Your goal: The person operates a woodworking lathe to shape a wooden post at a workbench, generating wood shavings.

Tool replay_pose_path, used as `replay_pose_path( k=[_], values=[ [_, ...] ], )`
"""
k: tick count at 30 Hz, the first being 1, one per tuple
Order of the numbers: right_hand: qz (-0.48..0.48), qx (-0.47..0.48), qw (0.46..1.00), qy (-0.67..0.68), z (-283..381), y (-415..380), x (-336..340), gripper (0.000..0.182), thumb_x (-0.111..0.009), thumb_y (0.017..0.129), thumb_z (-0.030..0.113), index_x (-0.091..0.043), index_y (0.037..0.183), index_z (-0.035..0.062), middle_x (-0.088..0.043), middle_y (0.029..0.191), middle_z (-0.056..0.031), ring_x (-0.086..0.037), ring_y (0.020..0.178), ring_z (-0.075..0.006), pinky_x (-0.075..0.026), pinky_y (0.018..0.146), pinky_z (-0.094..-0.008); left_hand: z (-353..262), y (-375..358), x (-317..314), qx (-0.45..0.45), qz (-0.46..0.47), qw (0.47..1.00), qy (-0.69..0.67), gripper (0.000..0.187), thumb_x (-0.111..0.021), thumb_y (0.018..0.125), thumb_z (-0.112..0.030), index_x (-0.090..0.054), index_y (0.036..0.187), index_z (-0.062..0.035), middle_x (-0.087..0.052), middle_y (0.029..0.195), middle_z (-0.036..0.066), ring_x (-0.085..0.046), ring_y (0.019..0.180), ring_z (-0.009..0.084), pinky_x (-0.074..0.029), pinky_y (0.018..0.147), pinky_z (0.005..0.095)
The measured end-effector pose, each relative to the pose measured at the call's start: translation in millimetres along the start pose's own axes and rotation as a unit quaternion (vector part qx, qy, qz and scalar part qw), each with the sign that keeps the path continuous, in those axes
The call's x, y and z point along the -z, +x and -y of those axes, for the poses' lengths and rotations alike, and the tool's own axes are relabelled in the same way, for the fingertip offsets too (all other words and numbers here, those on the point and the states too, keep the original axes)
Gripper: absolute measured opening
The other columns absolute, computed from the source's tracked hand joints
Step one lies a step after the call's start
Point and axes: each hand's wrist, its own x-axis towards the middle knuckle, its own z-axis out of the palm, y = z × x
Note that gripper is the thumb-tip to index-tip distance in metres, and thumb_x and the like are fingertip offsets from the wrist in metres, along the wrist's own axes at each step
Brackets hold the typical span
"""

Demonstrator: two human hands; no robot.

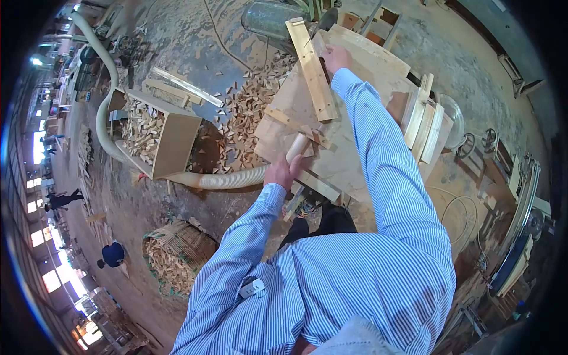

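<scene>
Left hand is closed on a short wooden block over the near part of the tabletop. Right hand reaches to the far side, beside a long wooden strip and near a round blade; its fingers are partly hidden, so I cannot tell its grip. Wooden offcuts litter the floor.

Your shirt has blue and white stripes; the hose is off-white, the wooden box pale tan.
</scene>
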Motion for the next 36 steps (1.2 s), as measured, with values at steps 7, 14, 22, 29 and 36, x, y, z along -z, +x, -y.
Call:
replay_pose_path(
  k=[7,14,22,29,36],
  values=[
    [-0.015,-0.020,0.998,-0.061,14.2,-42.8,34.1,0.036,-0.072,0.087,0.031,-0.076,0.118,0.0135,-0.073,0.115,-0.0190,-0.068,0.110,-0.0350,-0.052,0.098,-0.0442,24.5,-22.2,2.6,-0.004,0.001,1.000,0.016,0.064,-0.051,0.100,-0.061,-0.057,0.106,0.0019,-0.068,0.091,0.034,-0.067,0.087,0.0528,-0.052,0.077,0.0600],
    [-0.001,-0.003,1.000,-0.030,31.7,-95.4,16.5,0.035,-0.073,0.088,0.035,-0.077,0.112,0.0099,-0.074,0.107,-0.0206,-0.069,0.104,-0.0371,-0.053,0.094,-0.0471,53.6,-48.7,4.0,-0.022,-0.012,1.000,0.009,0.063,-0.051,0.100,-0.062,-0.057,0.104,0.0012,-0.069,0.089,0.033,-0.066,0.087,0.0527,-0.052,0.076,0.0586],
    [0.035,-0.072,0.996,-0.042,46.1,-93.1,-8.0,0.027,-0.074,0.087,0.035,-0.080,0.095,0.0107,-0.076,0.102,-0.0161,-0.071,0.098,-0.0362,-0.055,0.090,-0.0463,70.8,-74.2,13.6,0.008,0.023,1.000,0.017,0.063,-0.051,0.100,-0.062,-0.058,0.099,0.0006,-0.069,0.091,0.031,-0.068,0.087,0.0500,-0.053,0.076,0.0566],
    [0.045,-0.077,0.996,-0.030,43.4,-58.7,-31.2,0.028,-0.075,0.087,0.038,-0.080,0.090,0.0107,-0.076,0.088,-0.0115,-0.073,0.085,-0.0295,-0.055,0.083,-0.0423,74.0,-78.3,13.3,0.013,0.029,0.999,0.019,0.060,-0.052,0.100,-0.061,-0.058,0.101,-0.0006,-0.070,0.089,0.030,-0.068,0.085,0.0492,-0.054,0.074,0.0560],
    [0.070,-0.127,0.988,0.053,40.8,-39.6,-28.7,0.023,-0.078,0.085,0.035,-0.081,0.088,0.0122,-0.077,0.094,-0.0136,-0.073,0.092,-0.0325,-0.056,0.086,-0.0433,63.8,-67.7,13.7,0.012,0.040,0.999,0.025,0.062,-0.050,0.100,-0.062,-0.057,0.100,-0.0008,-0.069,0.085,0.030,-0.068,0.082,0.0496,-0.054,0.072,0.0568]
  ],
)
